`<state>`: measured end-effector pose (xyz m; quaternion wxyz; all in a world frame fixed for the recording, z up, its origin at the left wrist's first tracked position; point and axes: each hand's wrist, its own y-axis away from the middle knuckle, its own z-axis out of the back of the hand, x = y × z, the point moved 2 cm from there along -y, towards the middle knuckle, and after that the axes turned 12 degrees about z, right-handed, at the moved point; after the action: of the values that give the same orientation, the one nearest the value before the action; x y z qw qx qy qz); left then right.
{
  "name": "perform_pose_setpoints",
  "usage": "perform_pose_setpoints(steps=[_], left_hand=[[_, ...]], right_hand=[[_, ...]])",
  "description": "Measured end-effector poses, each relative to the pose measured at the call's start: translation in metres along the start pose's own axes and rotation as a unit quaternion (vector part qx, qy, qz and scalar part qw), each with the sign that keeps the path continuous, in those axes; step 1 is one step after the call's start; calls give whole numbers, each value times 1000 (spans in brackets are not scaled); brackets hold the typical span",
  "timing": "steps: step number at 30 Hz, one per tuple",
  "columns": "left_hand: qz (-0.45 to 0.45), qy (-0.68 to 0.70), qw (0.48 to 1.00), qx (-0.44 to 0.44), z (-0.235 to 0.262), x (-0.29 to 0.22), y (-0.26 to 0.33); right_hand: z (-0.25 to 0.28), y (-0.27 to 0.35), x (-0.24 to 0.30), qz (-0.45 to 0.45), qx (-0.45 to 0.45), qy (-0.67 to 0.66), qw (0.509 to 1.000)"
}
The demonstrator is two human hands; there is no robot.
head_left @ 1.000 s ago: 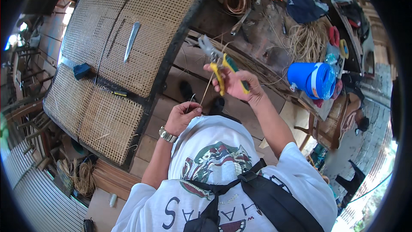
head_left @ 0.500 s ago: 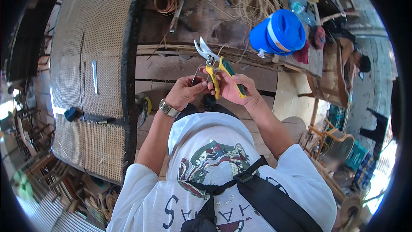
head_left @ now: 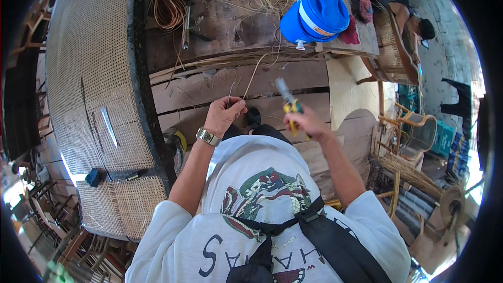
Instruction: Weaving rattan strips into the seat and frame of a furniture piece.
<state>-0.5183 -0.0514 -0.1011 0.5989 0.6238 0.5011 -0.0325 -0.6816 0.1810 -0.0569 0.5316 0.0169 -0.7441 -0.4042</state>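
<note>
Pinched between the fingers of my left hand (head_left: 222, 117) is a thin tan cane strip (head_left: 255, 73); it runs up and away toward the table edge. To the right, my right hand (head_left: 310, 122) is wrapped round yellow-and-green pruning shears (head_left: 289, 106). Motion smears the shears, and whether their blades are parted I cannot tell. They point up and slightly left, apart from the strip. Both hands are over the wooden plank floor (head_left: 199, 89), in front of my body.
Left stands a large woven cane panel (head_left: 94, 36) in a dark frame, with a pale blade-like strip (head_left: 109, 126) on it. Ahead, a wooden table (head_left: 225, 26) bears a blue water jug (head_left: 317, 15) and coiled cane (head_left: 168, 5). A person (head_left: 403, 13) is at the far right.
My right hand has drawn the shears away from my left hand, to the right. A longer cane strip now shows from my left hand. The whole view has shifted.
</note>
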Motion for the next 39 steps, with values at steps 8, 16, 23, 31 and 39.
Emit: perform_pose_setpoints(steps=[8, 16, 23, 31, 39], left_hand=[[12, -65, 998, -2, 11, -7, 1], [-45, -77, 996, -19, 48, 6, 0], [-97, -45, 977, -183, 107, 40, 50], [-170, -68, 909, -376, 157, 44, 94], [-213, 153, 943, -205, 136, -100, 89]], right_hand=[[-91, -10, -8, 20, 77, -50, 996], [-111, -32, -4, 10, 114, -174, 978], [-150, -164, 31, 124, 15, 311, 942], [-197, -295, 109, 357, -304, 491, 734], [-270, -146, 74, -13, 414, -274, 868]])
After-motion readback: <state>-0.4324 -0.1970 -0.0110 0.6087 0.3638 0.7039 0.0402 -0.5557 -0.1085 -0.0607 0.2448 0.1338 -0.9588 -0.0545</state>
